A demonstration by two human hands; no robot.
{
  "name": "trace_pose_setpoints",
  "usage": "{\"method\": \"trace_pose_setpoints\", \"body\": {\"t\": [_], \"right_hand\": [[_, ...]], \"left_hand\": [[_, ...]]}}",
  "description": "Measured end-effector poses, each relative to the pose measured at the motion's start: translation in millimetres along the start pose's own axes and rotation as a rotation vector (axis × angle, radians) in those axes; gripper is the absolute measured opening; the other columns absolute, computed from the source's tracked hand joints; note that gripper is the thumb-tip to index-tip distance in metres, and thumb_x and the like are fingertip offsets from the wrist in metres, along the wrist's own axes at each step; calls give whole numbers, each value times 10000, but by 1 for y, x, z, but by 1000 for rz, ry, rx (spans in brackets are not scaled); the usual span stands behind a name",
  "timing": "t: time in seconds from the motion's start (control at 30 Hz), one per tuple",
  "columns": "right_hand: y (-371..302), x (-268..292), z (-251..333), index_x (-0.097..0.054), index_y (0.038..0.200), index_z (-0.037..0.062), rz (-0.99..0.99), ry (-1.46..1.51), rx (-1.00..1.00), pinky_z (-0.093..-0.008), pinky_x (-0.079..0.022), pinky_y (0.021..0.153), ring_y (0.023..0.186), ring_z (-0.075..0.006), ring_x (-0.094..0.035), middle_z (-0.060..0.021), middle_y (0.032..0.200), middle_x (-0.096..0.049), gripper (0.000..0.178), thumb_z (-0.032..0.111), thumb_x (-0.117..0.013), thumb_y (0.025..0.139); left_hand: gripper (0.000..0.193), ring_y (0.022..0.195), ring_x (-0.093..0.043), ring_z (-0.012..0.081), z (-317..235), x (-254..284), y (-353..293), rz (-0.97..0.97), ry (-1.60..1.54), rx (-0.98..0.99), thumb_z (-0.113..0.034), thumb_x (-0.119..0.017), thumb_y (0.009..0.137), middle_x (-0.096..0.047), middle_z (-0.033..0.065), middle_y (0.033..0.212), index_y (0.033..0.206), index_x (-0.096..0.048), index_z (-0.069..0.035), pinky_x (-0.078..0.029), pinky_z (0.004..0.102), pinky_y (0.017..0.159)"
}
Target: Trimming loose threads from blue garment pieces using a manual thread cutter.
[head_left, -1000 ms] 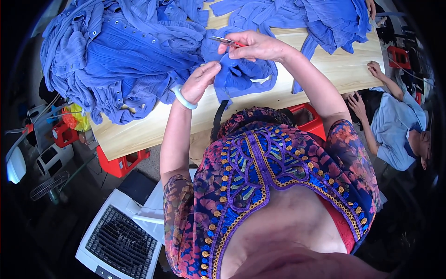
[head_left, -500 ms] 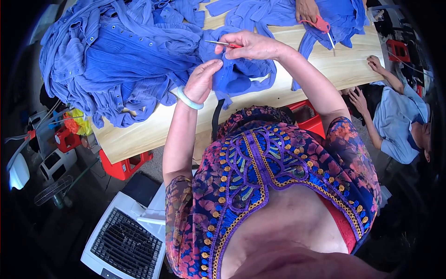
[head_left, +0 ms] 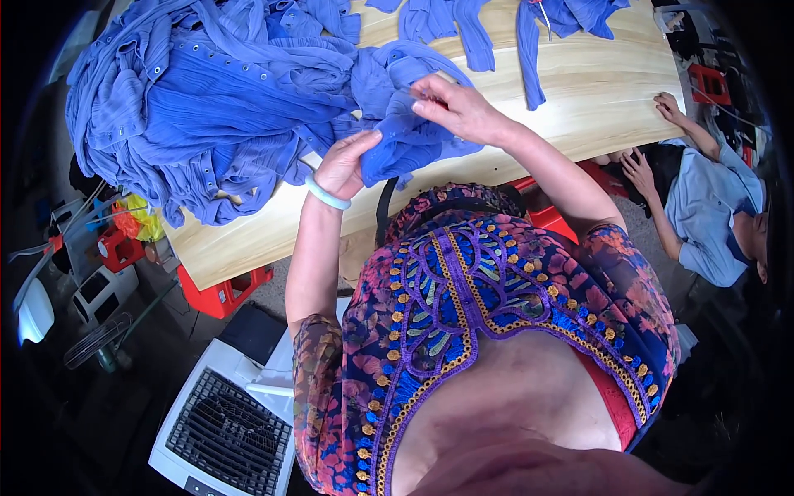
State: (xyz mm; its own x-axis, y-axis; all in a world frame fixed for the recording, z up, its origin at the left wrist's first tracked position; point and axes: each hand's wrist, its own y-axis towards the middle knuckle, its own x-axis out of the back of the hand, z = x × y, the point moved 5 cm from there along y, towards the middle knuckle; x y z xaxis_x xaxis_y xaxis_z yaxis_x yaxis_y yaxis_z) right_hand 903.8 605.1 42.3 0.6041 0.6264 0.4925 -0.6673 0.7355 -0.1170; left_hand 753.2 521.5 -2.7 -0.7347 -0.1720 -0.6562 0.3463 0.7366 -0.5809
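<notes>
My left hand [head_left: 341, 165], with a pale bangle [head_left: 328, 195] at its wrist, is closed on the edge of a crinkled blue garment [head_left: 401, 149]. The thumb presses on top of the cloth. Just right of it, my right hand [head_left: 457, 107] is closed over the same garment. A bit of red shows between its fingers, from the small red-handled scissors seen there a moment ago. Their blade is hidden or blurred now. Left of my hands lies a big heap of blue garments [head_left: 240, 99] with rows of metal eyelets.
The pale wooden table [head_left: 595, 107] carries more blue garments [head_left: 430, 18] along its far side. A scissor blade [head_left: 544, 18] shows at the top edge. At right sits a person in a light blue shirt [head_left: 703, 215]. Red stools [head_left: 222, 296] stand under the table, beside a white machine [head_left: 225, 430].
My right hand has moved right and a little down, and my left hand slightly down with the cloth. The other person's hand at the top has left view, and garments there shifted away.
</notes>
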Motion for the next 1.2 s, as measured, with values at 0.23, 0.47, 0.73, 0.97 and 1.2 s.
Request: {"method": "trace_pose_setpoints", "body": {"t": [0.23,0.47,0.73,0.97,1.2], "right_hand": [[-19,-21,8,-457,970,74,124,-65,62,-309,-417,607,681,-230,-539,-86,748,-529,286,306,-499,808],[-16,-23,26,-469,964,82,53,-77,205,-312,-410,564,639,-239,-536,-84,733,-529,281,276,-546,775],[-12,-25,28,-477,961,84,34,-83,206,-318,-412,565,636,-245,-537,-79,727,-533,283,283,-549,773],[-9,-25,29,-480,960,88,43,-103,218,-317,-411,556,633,-253,-536,-86,720,-532,296,302,-551,768],[-5,-22,33,-497,954,75,90,-164,269,-329,-425,593,691,-275,-557,-106,772,-561,305,311,-549,768]], "left_hand": [[156,727,-584,128,6,11,-8,-30,-31,-30,-76,-516,785,-593,69,849,915,-542,7,-472,231,675],[168,753,-568,109,-10,1,-14,1,-25,-161,-76,-498,793,-594,65,856,932,-545,5,-450,228,702],[184,759,-570,118,-9,-6,-15,30,-38,-176,-80,-493,793,-590,68,862,947,-535,13,-453,232,703],[208,790,-571,142,-6,-4,-13,67,-155,-139,-71,-487,789,-581,85,900,973,-519,21,-453,249,731],[184,777,-575,148,-6,8,-11,-6,-135,-87,-57,-514,772,-584,79,876,944,-533,5,-459,252,711]]}}
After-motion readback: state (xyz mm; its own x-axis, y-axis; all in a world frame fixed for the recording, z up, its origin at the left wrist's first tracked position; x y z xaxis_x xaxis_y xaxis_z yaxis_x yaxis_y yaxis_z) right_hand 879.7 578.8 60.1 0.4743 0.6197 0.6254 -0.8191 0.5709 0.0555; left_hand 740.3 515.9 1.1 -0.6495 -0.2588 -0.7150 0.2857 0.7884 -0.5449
